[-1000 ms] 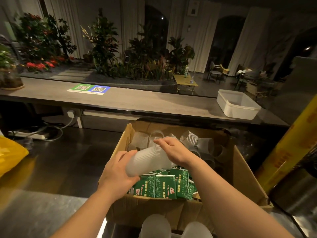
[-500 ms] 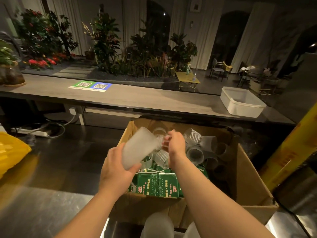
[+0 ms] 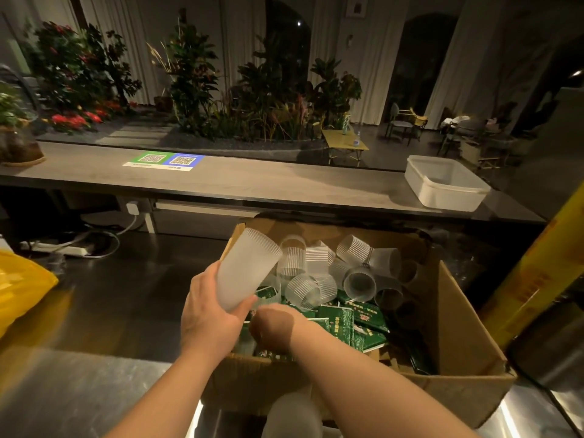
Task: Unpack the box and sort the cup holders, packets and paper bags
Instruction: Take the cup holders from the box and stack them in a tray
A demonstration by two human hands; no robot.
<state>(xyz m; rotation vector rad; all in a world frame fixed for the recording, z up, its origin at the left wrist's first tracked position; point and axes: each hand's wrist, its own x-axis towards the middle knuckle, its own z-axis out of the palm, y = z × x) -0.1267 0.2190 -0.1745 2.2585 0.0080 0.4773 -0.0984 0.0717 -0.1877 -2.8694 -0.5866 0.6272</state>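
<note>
An open cardboard box [image 3: 455, 336] stands on the steel counter in front of me. Inside lie several frosted ribbed cup holders [image 3: 311, 292] at the back and several green packets [image 3: 357, 324] in the front half. My left hand [image 3: 208, 314] grips a stack of frosted cup holders [image 3: 245, 270], tilted up over the box's left rim. My right hand [image 3: 273, 328] is down inside the box among the green packets near the front left, fingers curled and hidden; whether it holds anything is not visible. No paper bags show.
More frosted cup holders [image 3: 292, 415] stand at the bottom edge in front of the box. A yellow bag [image 3: 22, 292] lies at the left, a yellow roll [image 3: 537, 276] leans at the right. A white tub [image 3: 442, 184] sits on the raised bar counter [image 3: 252, 184] behind.
My right hand left the loose cup holders at the back and dropped to the packets at the box's front left. My left hand stayed on the stack, which tilted more upright.
</note>
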